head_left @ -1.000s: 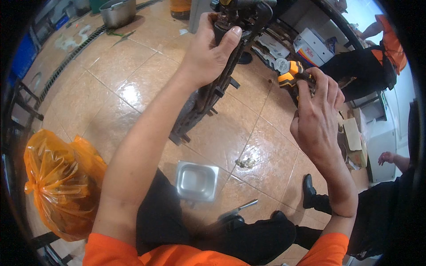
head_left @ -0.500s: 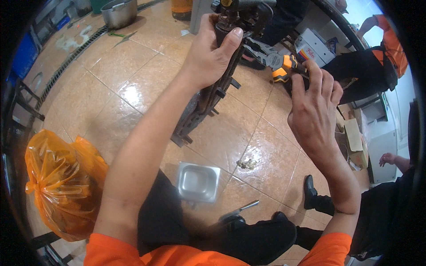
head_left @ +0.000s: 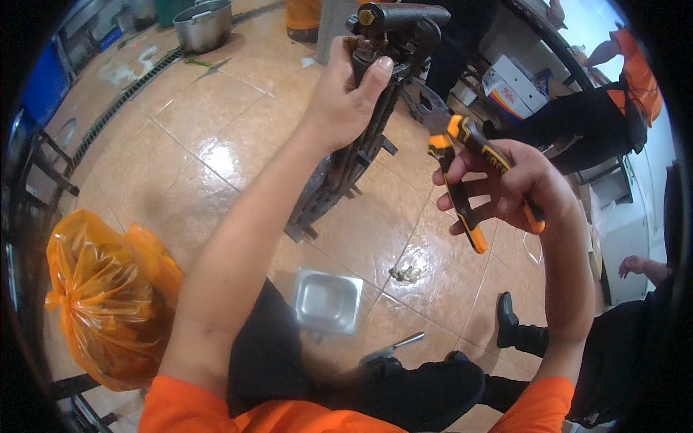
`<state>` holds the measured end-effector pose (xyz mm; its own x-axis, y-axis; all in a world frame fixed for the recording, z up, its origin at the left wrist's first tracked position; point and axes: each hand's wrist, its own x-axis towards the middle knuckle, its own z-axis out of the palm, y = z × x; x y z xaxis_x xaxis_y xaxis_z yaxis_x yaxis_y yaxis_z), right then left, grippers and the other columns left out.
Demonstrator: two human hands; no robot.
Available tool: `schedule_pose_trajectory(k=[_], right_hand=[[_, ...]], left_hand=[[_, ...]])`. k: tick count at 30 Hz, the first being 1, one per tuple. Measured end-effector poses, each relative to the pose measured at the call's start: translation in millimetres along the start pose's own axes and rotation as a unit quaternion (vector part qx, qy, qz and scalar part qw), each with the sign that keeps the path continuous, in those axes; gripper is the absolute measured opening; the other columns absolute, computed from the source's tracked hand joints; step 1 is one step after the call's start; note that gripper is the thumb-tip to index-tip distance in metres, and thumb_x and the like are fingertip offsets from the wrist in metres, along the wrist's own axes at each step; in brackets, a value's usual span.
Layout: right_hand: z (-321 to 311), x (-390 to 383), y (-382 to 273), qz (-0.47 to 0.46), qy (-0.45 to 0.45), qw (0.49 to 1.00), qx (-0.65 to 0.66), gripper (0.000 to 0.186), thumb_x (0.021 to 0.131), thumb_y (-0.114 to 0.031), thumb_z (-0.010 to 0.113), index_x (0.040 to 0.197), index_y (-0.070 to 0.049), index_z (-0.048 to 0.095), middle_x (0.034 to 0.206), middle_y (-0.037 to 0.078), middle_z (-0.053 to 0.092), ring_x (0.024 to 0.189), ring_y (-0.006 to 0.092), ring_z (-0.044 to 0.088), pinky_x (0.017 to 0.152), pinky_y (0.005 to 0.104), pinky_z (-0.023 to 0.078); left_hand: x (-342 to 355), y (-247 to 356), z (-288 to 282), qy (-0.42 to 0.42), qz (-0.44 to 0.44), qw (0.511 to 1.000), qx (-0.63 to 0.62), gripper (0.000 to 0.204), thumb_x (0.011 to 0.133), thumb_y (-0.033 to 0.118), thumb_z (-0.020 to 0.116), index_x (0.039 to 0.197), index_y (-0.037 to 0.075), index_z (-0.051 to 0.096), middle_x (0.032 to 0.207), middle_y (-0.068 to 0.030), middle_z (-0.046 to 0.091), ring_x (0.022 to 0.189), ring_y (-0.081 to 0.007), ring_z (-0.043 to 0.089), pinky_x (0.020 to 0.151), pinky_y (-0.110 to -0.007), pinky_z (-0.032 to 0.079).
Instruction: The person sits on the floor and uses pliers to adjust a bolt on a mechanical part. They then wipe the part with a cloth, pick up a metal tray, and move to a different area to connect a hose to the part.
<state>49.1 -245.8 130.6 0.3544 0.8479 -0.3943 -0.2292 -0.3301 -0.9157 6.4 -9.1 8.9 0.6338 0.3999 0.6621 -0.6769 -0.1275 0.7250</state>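
Observation:
My left hand (head_left: 344, 101) is closed round the upper part of a long, dark, grimy metal assembly (head_left: 404, 22) with pipes and a brass fitting, which hangs tilted over the tiled floor. My right hand (head_left: 527, 184) grips orange-and-black pliers (head_left: 458, 130), palm turned sideways, fingers threaded among the spread handles. The pliers' jaws point up-left toward the assembly's right side; whether they touch it I cannot tell.
An orange plastic bag (head_left: 108, 303) sits at left. Below lie a steel pan (head_left: 327, 299), a metal-handled utensil (head_left: 393, 346) and small debris (head_left: 404, 274). A pot (head_left: 202, 32) stands behind. Co-workers (head_left: 635, 72) and a box (head_left: 509, 90) are upper right; another person's hand (head_left: 634, 265) is at right.
My right hand has rolled over and moved down, now showing the pliers' handles spread apart. My left hand and the metal assembly have shifted slightly downward in the picture.

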Motion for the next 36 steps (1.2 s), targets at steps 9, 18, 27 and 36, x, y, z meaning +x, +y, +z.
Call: schedule_pose_trajectory(k=[9, 18, 27, 36], right_hand=[[23, 1, 37, -0.176, 0.321, 0.515, -0.775, 0.053, 0.063, 0.008, 0.052, 0.116, 0.006, 0.054, 0.130, 0.023, 0.041, 0.122, 0.0374, 0.040, 0.100, 0.0449, 0.035], [20, 13, 42, -0.181, 0.342, 0.421, -0.820, 0.048, 0.065, 0.008, 0.054, 0.113, 0.006, 0.055, 0.134, 0.022, 0.041, 0.127, 0.0392, 0.038, 0.101, 0.0497, 0.033], [-2, 0, 2, 0.017, -0.116, 0.976, 0.185, 0.044, 0.059, 0.002, 0.054, 0.102, 0.010, 0.055, 0.119, 0.031, 0.054, 0.104, 0.0457, 0.063, 0.087, 0.0648, 0.053], [39, -19, 21, -0.091, 0.227, 0.774, -0.584, 0.046, 0.060, 0.007, 0.050, 0.105, 0.004, 0.055, 0.112, 0.019, 0.047, 0.102, 0.0317, 0.054, 0.090, 0.0356, 0.043]], left_hand=[[-2, 0, -1, -0.004, -0.010, 1.000, 0.022, 0.042, 0.100, 0.034, 0.056, 0.128, 0.006, 0.041, 0.110, -0.0044, 0.057, 0.101, -0.0107, 0.054, 0.090, -0.028, 0.045], [2, -6, 2, 0.009, 0.026, 0.999, 0.033, 0.045, 0.097, 0.034, 0.059, 0.121, 0.001, 0.041, 0.099, -0.0085, 0.059, 0.092, -0.0120, 0.056, 0.082, -0.028, 0.048], [-5, 2, 6, -0.011, -0.011, 1.000, 0.018, 0.043, 0.101, 0.033, 0.056, 0.129, 0.004, 0.041, 0.110, -0.0040, 0.059, 0.102, -0.0109, 0.054, 0.092, -0.027, 0.043], [-2, -2, -6, -0.021, -0.012, 0.999, 0.021, 0.042, 0.101, 0.034, 0.054, 0.129, 0.005, 0.041, 0.114, -0.0056, 0.057, 0.104, -0.0113, 0.053, 0.093, -0.027, 0.042]])
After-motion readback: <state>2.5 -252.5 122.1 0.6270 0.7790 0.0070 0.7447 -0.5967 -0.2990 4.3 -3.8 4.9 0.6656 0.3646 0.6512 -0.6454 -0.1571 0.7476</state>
